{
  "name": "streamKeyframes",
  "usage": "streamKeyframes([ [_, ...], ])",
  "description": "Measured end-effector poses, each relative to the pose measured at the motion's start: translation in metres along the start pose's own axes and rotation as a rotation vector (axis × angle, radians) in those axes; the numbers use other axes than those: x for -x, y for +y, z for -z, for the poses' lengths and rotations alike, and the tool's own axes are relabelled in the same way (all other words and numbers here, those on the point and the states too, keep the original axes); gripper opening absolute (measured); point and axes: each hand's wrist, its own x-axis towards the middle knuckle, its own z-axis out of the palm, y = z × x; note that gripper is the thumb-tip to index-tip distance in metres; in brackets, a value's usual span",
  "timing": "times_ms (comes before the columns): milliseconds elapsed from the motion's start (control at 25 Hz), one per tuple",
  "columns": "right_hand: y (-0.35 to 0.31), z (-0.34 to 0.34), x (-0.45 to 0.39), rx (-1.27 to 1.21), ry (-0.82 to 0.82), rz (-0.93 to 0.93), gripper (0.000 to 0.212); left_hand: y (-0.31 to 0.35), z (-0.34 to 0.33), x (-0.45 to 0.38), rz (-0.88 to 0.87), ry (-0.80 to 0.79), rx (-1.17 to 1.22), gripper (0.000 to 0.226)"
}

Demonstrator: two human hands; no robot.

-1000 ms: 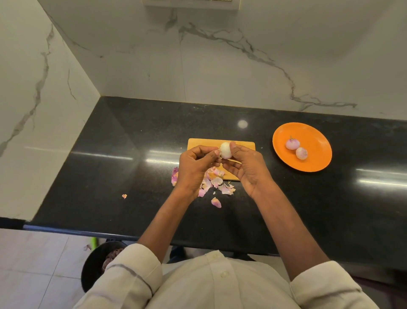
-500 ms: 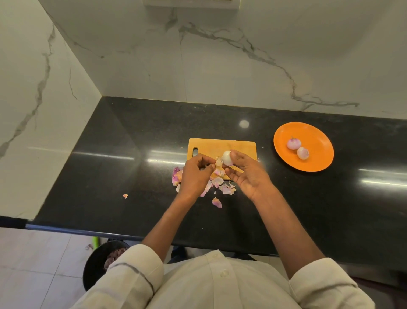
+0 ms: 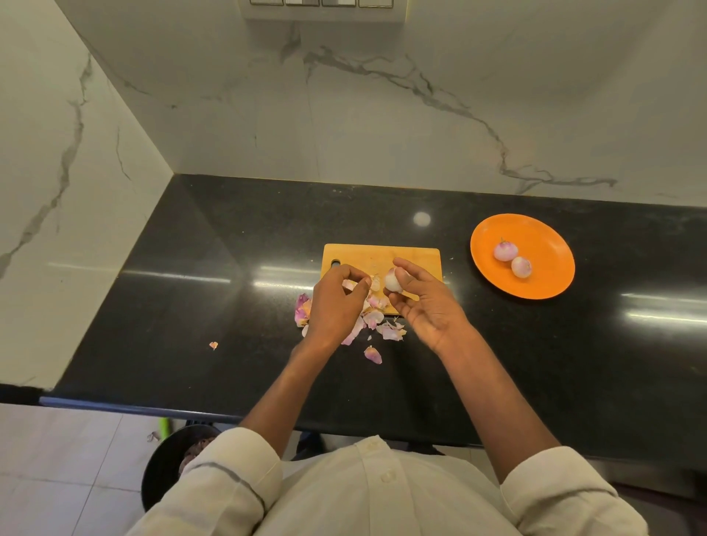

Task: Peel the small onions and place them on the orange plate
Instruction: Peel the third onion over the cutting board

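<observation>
Black desk (image 3: 191, 268), marble walls. Left hand (image 3: 334, 302) pinches a skin flake (image 3: 375, 284) over the peel pile (image 3: 377, 321). Right hand (image 3: 424, 302) grasps the pale onion (image 3: 392, 282) above the wooden board (image 3: 382, 258). Orange plate (image 3: 543, 237), right, carries two peeled onions (image 3: 505, 250).

This is a home kitchen. A polished black stone counter (image 3: 191, 306) runs into a corner of white marble-look walls (image 3: 344, 114), with a row of wall switches (image 3: 321, 3) above the counter. On the counter lies a wooden cutting board (image 3: 382, 256), with onion skins (image 3: 373, 317) scattered at its near edge and an orange plate (image 3: 543, 275) to its right. Below the counter's near edge, on the tiled floor (image 3: 57, 459), stands a dark round container (image 3: 160, 470), possibly a waste bin.
</observation>
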Motion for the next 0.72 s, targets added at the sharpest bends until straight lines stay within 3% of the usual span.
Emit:
streamKeyframes([
  [160, -0.002, -0.001, 0.000, 0.031, 0.040, 0.030, 0.027, 0.004, 0.001, -0.003, -0.102, -0.006, -0.094, 0.007],
  [440, -0.006, -0.003, 0.004, 0.018, -0.064, 0.038, 0.030, 0.026, 0.005, -0.005, -0.147, -0.180, 0.136, 0.026],
  [720, -0.012, -0.002, 0.007, 0.092, -0.187, 0.030, 0.030, 0.019, 0.006, -0.006, -0.118, -0.127, 0.248, 0.021],
])
